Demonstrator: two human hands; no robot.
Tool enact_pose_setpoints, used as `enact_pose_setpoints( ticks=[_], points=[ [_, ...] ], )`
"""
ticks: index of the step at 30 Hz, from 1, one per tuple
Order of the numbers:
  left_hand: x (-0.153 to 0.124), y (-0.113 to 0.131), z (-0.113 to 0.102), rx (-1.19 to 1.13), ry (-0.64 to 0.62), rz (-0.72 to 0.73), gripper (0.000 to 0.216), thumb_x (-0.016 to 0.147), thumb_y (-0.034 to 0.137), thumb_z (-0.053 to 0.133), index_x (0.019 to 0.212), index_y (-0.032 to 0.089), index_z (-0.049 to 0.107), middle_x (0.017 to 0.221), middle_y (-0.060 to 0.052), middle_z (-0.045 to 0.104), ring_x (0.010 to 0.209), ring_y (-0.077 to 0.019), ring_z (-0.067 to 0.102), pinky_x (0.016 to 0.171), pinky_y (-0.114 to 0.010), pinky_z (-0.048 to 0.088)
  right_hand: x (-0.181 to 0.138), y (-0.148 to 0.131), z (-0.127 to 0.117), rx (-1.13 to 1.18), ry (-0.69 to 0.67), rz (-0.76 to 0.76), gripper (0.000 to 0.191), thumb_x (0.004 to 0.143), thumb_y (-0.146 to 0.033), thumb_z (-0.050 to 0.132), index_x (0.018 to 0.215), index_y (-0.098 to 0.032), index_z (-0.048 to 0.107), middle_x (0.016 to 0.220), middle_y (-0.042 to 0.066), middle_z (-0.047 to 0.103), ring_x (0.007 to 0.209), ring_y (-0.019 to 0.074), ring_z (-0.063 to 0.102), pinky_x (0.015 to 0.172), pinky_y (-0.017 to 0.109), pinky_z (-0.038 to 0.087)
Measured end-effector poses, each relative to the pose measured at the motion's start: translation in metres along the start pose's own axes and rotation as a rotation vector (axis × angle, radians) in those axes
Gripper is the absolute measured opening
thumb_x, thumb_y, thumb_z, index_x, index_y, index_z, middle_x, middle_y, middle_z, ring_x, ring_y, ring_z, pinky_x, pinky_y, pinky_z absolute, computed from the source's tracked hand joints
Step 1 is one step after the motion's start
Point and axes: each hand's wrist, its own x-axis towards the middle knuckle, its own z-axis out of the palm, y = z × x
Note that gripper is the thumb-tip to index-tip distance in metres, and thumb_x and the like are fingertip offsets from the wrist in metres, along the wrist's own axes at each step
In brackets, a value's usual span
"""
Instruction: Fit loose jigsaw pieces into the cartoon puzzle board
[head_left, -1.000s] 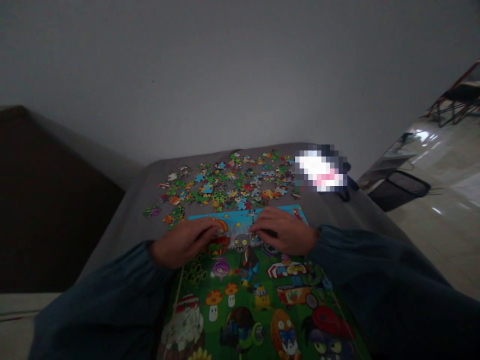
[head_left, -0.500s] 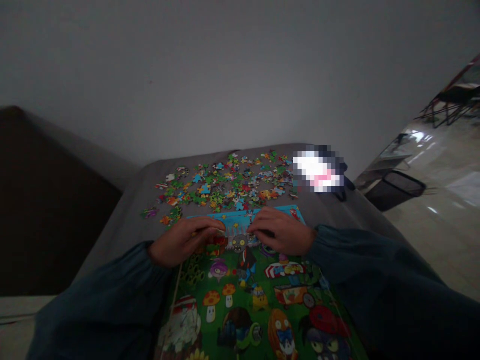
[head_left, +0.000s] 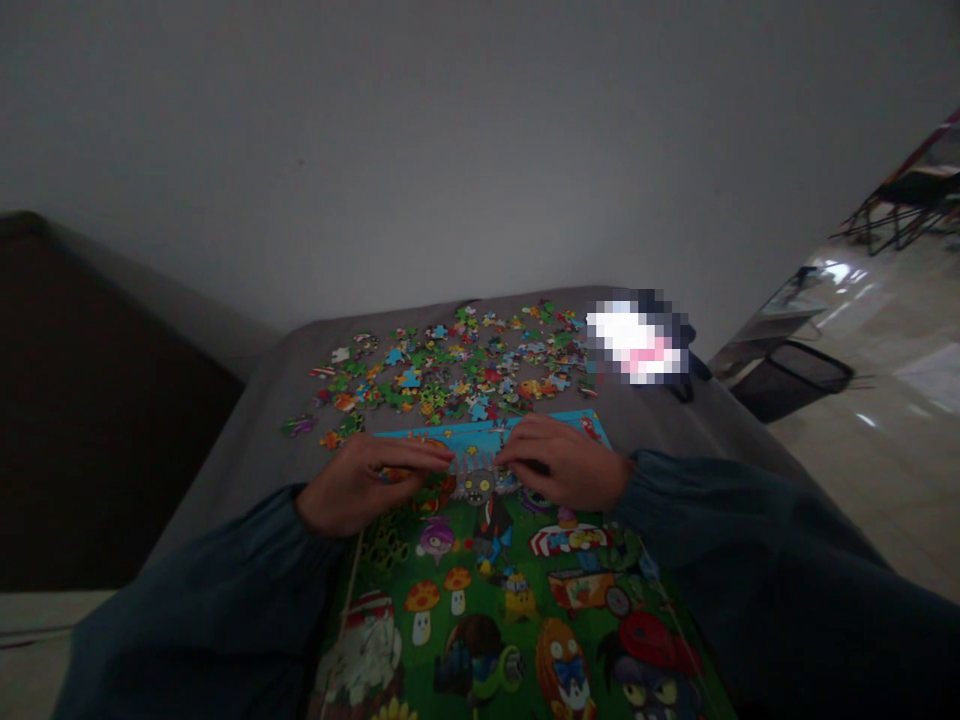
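Observation:
A colourful cartoon puzzle picture (head_left: pixel 510 600) lies on a grey table (head_left: pixel 247 440) in front of me. My left hand (head_left: pixel 367 480) rests on its upper left part, fingers stretched toward the middle over a reddish-orange patch. My right hand (head_left: pixel 562 462) lies on the upper right part, fingers curved down and pressed on the picture. The fingertips of both hands nearly meet above a grey zombie figure (head_left: pixel 478 488). Beyond the picture, several loose puzzle pieces (head_left: pixel 450 370) are scattered over the table. The light is dim, so I cannot see whether either hand pinches a piece.
A blurred-out white and pink object (head_left: pixel 637 340) sits at the table's far right corner. A dark mesh bin (head_left: pixel 802 375) stands on the shiny floor to the right, with a chair frame (head_left: pixel 907 200) farther off. A plain wall is behind; a dark panel (head_left: pixel 90 400) is on the left.
My left hand's fingers have stretched out further to the right over the picture. The right hand has barely moved.

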Motion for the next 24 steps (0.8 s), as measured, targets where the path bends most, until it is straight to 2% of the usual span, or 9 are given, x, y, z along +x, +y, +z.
enact_pose_setpoints(
  ticks=[5,13,15,17,20,21,24],
  points=[
    [-0.002,0.007,-0.002,0.008,-0.034,0.069,0.035,0.087,0.008,0.062,0.110,0.031,0.074,0.112,0.000,0.074,0.103,-0.0156,0.071,0.095,-0.027,0.056,0.000,-0.001,-0.001,0.001,-0.003,0.004,0.021,0.094,-0.014,0.049,0.100,-0.014,0.070,0.091,0.008,0.068,0.089,0.0193,0.058,0.083,0.035,0.046],
    [0.001,0.003,0.008,0.129,-0.103,0.013,0.029,0.097,0.022,0.052,0.121,0.026,0.067,0.126,-0.005,0.067,0.110,-0.0159,0.067,0.089,-0.027,0.057,-0.001,-0.001,0.000,0.009,-0.010,0.015,0.020,0.093,-0.013,0.051,0.101,-0.015,0.069,0.093,0.009,0.068,0.090,0.0201,0.058,0.083,0.035,0.046],
    [-0.002,-0.005,-0.003,0.250,-0.073,-0.020,0.029,0.097,0.028,0.051,0.120,0.025,0.067,0.125,-0.005,0.068,0.111,-0.0177,0.066,0.094,-0.031,0.055,-0.001,0.000,0.000,0.016,-0.002,0.010,0.020,0.093,-0.014,0.051,0.101,-0.014,0.070,0.093,0.009,0.068,0.091,0.0202,0.058,0.084,0.036,0.046],
    [-0.006,-0.019,-0.022,0.389,0.038,-0.087,0.030,0.096,0.035,0.050,0.116,0.024,0.069,0.118,-0.005,0.071,0.110,-0.0211,0.065,0.100,-0.038,0.051,-0.001,-0.001,-0.001,0.020,-0.012,0.012,0.021,0.094,-0.014,0.050,0.101,-0.014,0.070,0.094,0.010,0.068,0.092,0.0203,0.058,0.085,0.036,0.046],
    [-0.018,-0.047,-0.055,0.571,0.217,-0.349,0.042,0.093,0.048,0.045,0.113,0.021,0.070,0.112,-0.010,0.071,0.097,-0.0251,0.067,0.089,-0.042,0.054,-0.001,-0.001,-0.002,0.015,-0.031,0.021,0.022,0.094,-0.014,0.050,0.102,-0.014,0.070,0.095,0.010,0.068,0.093,0.0203,0.058,0.086,0.037,0.046],
    [-0.022,-0.055,-0.064,0.611,0.231,-0.428,0.048,0.090,0.054,0.045,0.110,0.019,0.071,0.111,-0.012,0.070,0.096,-0.0277,0.066,0.085,-0.043,0.055,-0.001,-0.002,-0.002,0.013,-0.033,0.022,0.022,0.095,-0.014,0.049,0.102,-0.014,0.070,0.095,0.009,0.068,0.093,0.0203,0.058,0.086,0.037,0.046],
    [-0.032,-0.071,-0.079,0.624,0.101,-0.526,0.062,0.078,0.069,0.052,0.109,0.019,0.073,0.109,-0.014,0.070,0.098,-0.0329,0.065,0.086,-0.047,0.053,-0.002,-0.002,-0.001,0.009,-0.032,0.019,0.022,0.095,-0.015,0.049,0.102,-0.015,0.070,0.094,0.009,0.068,0.092,0.0202,0.058,0.086,0.037,0.046]
  ],
)
